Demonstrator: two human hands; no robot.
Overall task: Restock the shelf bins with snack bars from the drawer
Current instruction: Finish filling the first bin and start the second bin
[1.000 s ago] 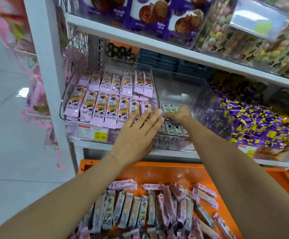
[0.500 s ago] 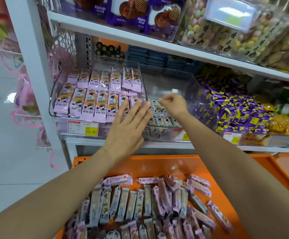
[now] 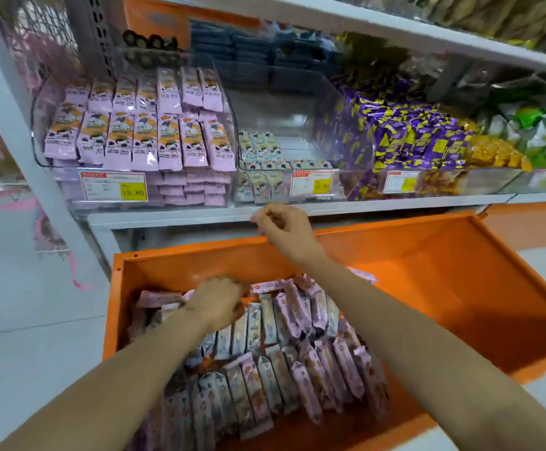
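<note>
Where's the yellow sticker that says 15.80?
Head view, left side: the yellow sticker is on the front of the leftmost clear bin, below the pink snack bars, above the orange drawer.

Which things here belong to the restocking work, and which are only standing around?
For the job: orange drawer, snack bars in it, bin of pink bars, nearly empty middle bin, left hand in the drawer, right hand.
Just there: purple sweets, green packets, dark blue packs, price tags.

We find a retail shop: white shelving (image 3: 174,218) carries clear bins (image 3: 284,125) of wrapped snacks (image 3: 144,141), fronted by printed price labels (image 3: 114,187), one reading 15.80. Below, an orange drawer (image 3: 444,281) holds loose snack bars (image 3: 281,369).
</note>
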